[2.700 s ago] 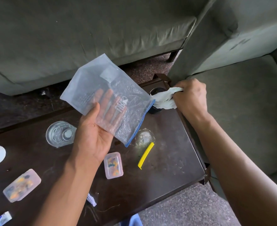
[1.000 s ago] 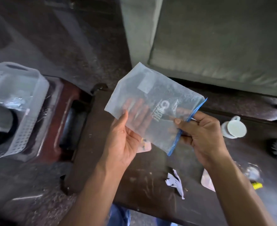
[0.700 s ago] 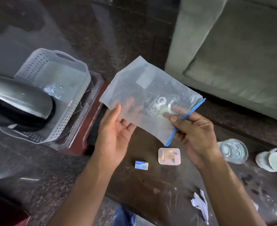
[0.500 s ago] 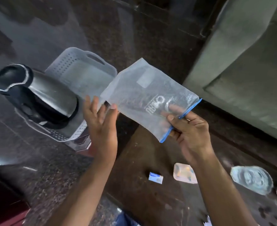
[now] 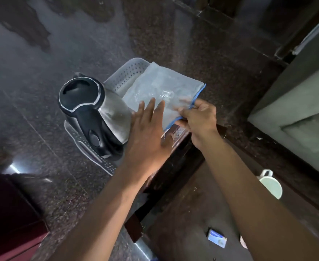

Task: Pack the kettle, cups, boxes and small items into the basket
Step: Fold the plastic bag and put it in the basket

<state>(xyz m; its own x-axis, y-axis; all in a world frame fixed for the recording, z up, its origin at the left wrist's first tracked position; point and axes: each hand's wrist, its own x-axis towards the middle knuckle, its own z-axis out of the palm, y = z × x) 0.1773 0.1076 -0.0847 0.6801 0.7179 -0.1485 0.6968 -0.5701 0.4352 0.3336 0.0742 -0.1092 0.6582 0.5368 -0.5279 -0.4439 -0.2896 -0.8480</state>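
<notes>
Head view: the right hand (image 5: 198, 117) has its grip pinched on the blue zip edge of a clear plastic bag (image 5: 160, 91), fingers curled round the near right corner. Just left of it, the left hand (image 5: 147, 129) lies flat with straight fingers on the bag's near side. From the pinch the bag spreads far and left over the white basket (image 5: 128, 76). A steel kettle (image 5: 96, 113) stands in the basket's left part. On the dark table (image 5: 183, 213), a white cup (image 5: 271, 187) sits right and a small blue box (image 5: 217, 240) nearer.
</notes>
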